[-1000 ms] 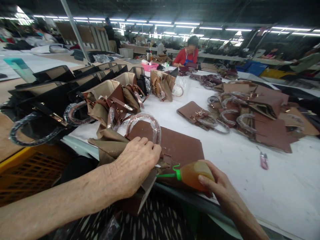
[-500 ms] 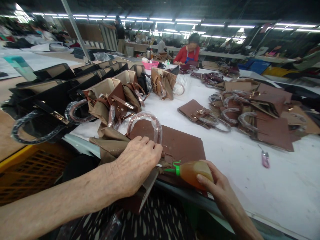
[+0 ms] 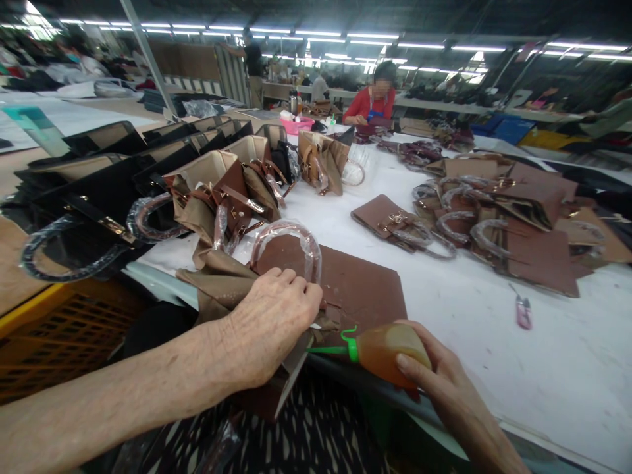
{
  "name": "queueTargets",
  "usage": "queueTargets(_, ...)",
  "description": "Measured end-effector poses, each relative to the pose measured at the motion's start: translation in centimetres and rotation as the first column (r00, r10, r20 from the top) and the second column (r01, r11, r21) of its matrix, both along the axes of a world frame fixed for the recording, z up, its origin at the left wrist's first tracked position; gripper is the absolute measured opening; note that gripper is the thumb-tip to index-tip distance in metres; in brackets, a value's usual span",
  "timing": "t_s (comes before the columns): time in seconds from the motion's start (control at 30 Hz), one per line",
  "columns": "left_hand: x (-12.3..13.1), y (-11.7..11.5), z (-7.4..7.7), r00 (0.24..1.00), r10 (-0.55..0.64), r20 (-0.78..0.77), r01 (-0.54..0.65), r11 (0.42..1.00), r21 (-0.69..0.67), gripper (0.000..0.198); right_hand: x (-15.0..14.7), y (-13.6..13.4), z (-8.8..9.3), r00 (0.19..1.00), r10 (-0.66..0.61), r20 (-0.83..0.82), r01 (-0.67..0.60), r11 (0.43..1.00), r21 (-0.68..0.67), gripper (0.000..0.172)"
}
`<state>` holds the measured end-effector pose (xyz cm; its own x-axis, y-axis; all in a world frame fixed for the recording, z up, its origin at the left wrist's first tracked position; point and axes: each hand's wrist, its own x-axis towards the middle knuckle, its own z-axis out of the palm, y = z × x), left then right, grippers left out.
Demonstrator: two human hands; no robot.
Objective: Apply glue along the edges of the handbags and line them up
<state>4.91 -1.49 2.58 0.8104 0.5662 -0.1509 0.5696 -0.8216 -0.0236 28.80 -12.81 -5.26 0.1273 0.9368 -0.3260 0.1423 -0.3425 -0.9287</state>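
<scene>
My left hand [image 3: 276, 322] is closed on a brown handbag [image 3: 365, 283] that lies over the table's near edge, its lining and side panels spread open. A plastic-wrapped handle [image 3: 313, 253] of this bag arches up behind my knuckles. My fingertips are hidden under the hand. In my right hand [image 3: 434, 368] is a squeeze bottle [image 3: 390, 349] of amber liquid, probably glue, tipped on its side. Its thin green nozzle points left, with the tip at the bag's edge just beside my left hand.
Black handbags [image 3: 93, 191] and brown ones [image 3: 237, 178] stand at the left. A heap of brown bags [image 3: 533, 224] lies at the right, near small pink-handled snips [image 3: 523, 313]. A yellow crate [image 3: 74, 336] sits below left. A person in red [image 3: 370, 102] works across the white table [image 3: 469, 355].
The bottle in my right hand has shifted slightly right and down, and more of its green nozzle shows. My left hand has stayed in place on the handbag.
</scene>
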Motion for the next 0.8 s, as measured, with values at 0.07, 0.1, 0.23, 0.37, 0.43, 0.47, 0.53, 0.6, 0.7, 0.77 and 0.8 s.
queueTargets(0.07,0.0,0.0,0.0,1.000,0.007,-0.008,-0.007,1.000,-0.010,0.028,-0.1,-0.1,-0.1,0.999,0.017,-0.030,-0.018,1.000,-0.002,0.045)
queueTargets(0.1,0.0,0.0,0.0,1.000,0.009,-0.006,-0.009,1.000,-0.012,0.029,-0.2,-0.2,-0.1,0.999,0.024,-0.037,-0.024,1.000,-0.009,0.045)
queueTargets(0.23,-0.1,-0.1,0.1,1.000,-0.001,0.008,0.001,1.000,-0.004,0.028,-0.5,-0.5,0.3,0.999,0.027,-0.030,-0.028,0.999,-0.029,0.046)
queueTargets(0.37,-0.2,-0.2,0.1,1.000,-0.016,0.014,0.016,1.000,0.012,0.028,-0.8,-0.9,0.8,0.998,0.038,-0.048,-0.040,0.998,-0.044,0.047)
queueTargets(0.43,-0.2,-0.2,0.1,1.000,-0.013,0.008,0.013,1.000,0.004,0.028,-1.2,-1.3,1.0,0.997,0.023,-0.067,-0.028,0.997,-0.072,0.048)
queueTargets(0.47,-0.2,-0.1,0.1,1.000,-0.009,0.002,0.009,1.000,-0.002,0.028,-1.5,-1.4,1.2,0.997,0.003,-0.072,-0.009,0.996,-0.084,0.050)
queueTargets(0.53,-0.2,-0.1,0.1,1.000,-0.007,-0.011,0.007,1.000,-0.006,0.028,-2.0,-1.7,1.5,0.996,-0.055,-0.077,0.046,0.993,-0.108,0.052)
queueTargets(0.6,-0.2,-0.1,0.1,1.000,-0.013,-0.014,0.013,1.000,0.001,0.028,-2.5,-2.1,1.7,0.989,-0.102,-0.104,0.088,0.988,-0.129,0.055)
queueTargets(0.7,-0.3,-0.1,0.0,1.000,-0.025,0.012,0.025,0.999,0.023,0.028,-2.9,-2.5,1.7,0.979,-0.126,-0.159,0.103,0.984,-0.145,0.056)
queueTargets(0.77,-0.4,-0.1,0.0,0.999,-0.032,0.030,0.031,0.999,0.033,0.029,-2.9,-2.6,1.6,0.977,-0.127,-0.172,0.104,0.985,-0.140,0.056)
queueTargets(0.8,-0.4,-0.2,0.0,0.999,-0.034,0.034,0.033,0.999,0.035,0.029,-2.9,-2.7,1.6,0.977,-0.128,-0.170,0.105,0.985,-0.139,0.057)
